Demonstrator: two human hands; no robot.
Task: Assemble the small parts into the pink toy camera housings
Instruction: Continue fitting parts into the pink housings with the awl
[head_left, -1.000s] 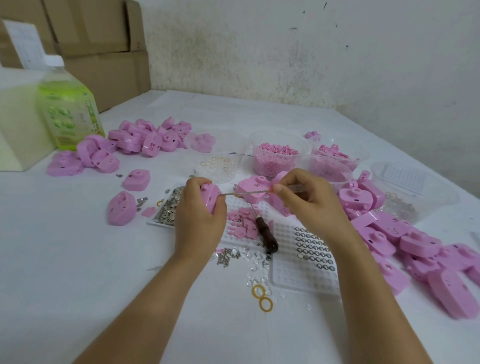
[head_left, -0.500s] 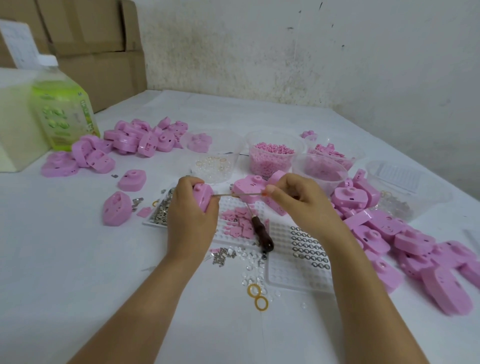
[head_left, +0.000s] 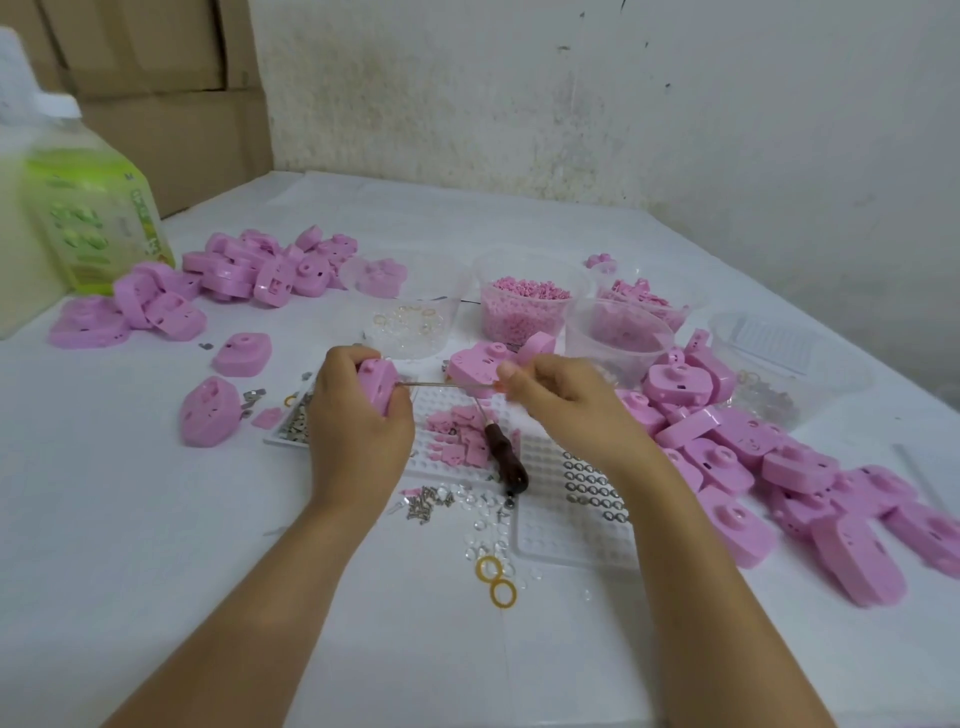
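Note:
My left hand (head_left: 358, 431) grips a pink toy camera housing (head_left: 378, 384) held on edge above the white parts tray (head_left: 571, 540). My right hand (head_left: 566, 410) pinches a thin screwdriver (head_left: 447, 384) whose metal shaft runs level to the left, its tip touching the housing's side. Loose pink small parts (head_left: 457, 431) lie on the tray between my hands, with small screws (head_left: 426, 501) and clear lenses (head_left: 483, 512) in front of it. A pile of pink housings (head_left: 753, 457) lies to the right, another pile (head_left: 244, 275) at the back left.
A dark-handled tool (head_left: 506, 457) lies on the tray. Clear tubs hold pink pellets (head_left: 524, 306), rings (head_left: 410, 322) and pink pieces (head_left: 618, 332). Two yellow rings (head_left: 496, 579) lie near me. A green bottle (head_left: 88, 223) and cardboard boxes (head_left: 171, 104) stand at the back left.
Both hands stay together at the housing with the screwdriver's tip in its side. The whole scene shifts slightly as my head moves; nothing on the table has moved.

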